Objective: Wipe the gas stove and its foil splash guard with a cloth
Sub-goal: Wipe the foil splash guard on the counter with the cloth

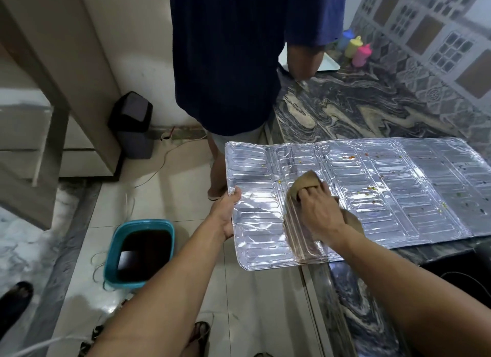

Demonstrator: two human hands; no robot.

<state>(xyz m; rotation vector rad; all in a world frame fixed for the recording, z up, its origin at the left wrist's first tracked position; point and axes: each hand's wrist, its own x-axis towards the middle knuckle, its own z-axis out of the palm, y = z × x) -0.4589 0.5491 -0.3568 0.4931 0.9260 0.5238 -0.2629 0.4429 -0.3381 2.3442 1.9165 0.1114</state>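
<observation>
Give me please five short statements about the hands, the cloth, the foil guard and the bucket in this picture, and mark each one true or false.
1. The right hand presses a brown cloth on the foil splash guard. True.
2. The left hand hangs free and touches nothing. False: it holds the left edge of the foil splash guard.
3. The foil splash guard stands upright behind a stove. False: it lies flat on the marbled counter, its left end past the counter's edge.
4. Small food specks show on the right part of the foil. True.
5. The teal bucket on the floor holds clear water. False: the liquid looks dark.
</observation>
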